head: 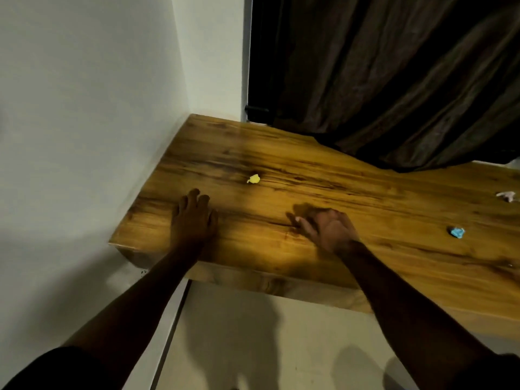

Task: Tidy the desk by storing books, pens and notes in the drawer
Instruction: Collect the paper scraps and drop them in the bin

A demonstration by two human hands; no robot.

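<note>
Yellow note (pixel 253 179) lies beyond, between left hand (pixel 194 220) and right hand (pixel 323 230).

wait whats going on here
A person has both bare hands over the wooden desk, holding nothing. The left hand lies flat near the front edge; the right hand is open beside it. Three crumpled notes lie untouched: a yellow note beyond the hands, a blue note and a pale note farther right.

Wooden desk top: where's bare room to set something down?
Widest: between the right hand and the blue crumpled paper. Also the back-left corner of the wooden desk top, bordered by white wall, yellow crumpled paper, dark brown curtain. Tighter at right edge: whitish paper wad.
</note>
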